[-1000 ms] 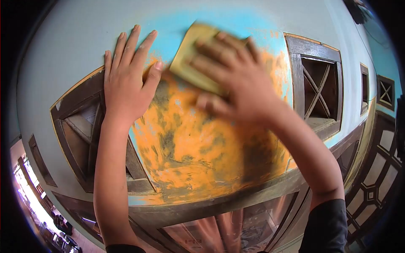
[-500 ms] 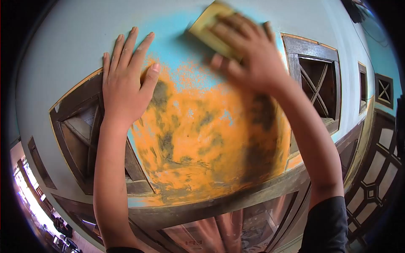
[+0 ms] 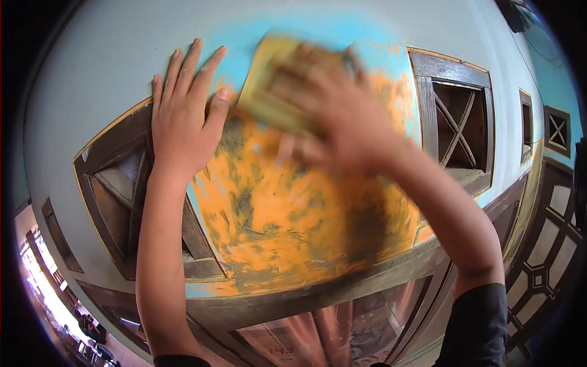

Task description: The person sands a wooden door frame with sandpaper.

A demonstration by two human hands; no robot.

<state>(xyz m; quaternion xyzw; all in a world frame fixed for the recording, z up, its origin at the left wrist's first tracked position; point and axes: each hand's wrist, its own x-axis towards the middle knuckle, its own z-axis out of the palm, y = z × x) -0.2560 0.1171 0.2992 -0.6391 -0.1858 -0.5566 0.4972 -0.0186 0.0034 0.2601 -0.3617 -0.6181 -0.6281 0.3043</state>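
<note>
My left hand (image 3: 186,119) lies flat against the wall (image 3: 110,67), fingers spread, beside the upper edge of the left wooden vent frame. Nothing is in it. Under my right hand (image 3: 333,101), which is smeared by motion, a yellowish sheet of sandpaper (image 3: 260,82) is pressed to the wall. The sheet sticks out past the fingertips on the left. Around and below it the surface is a patchwork of bright turquoise, an orange patch (image 3: 287,208) and dark grey-brown smudges. My right hand and forearm hide part of this patch.
Wooden vent frames with crossed bars flank the patch, one on the left (image 3: 113,196) and one on the right (image 3: 457,119). A wooden beam (image 3: 293,303) runs beneath, above a glass pane with a reddish curtain (image 3: 333,333). A dark lattice door (image 3: 538,278) stands far right.
My right hand has moved down and left with the sandpaper, from the turquoise area toward the top of the orange patch. My left hand has stayed nearly in place.
</note>
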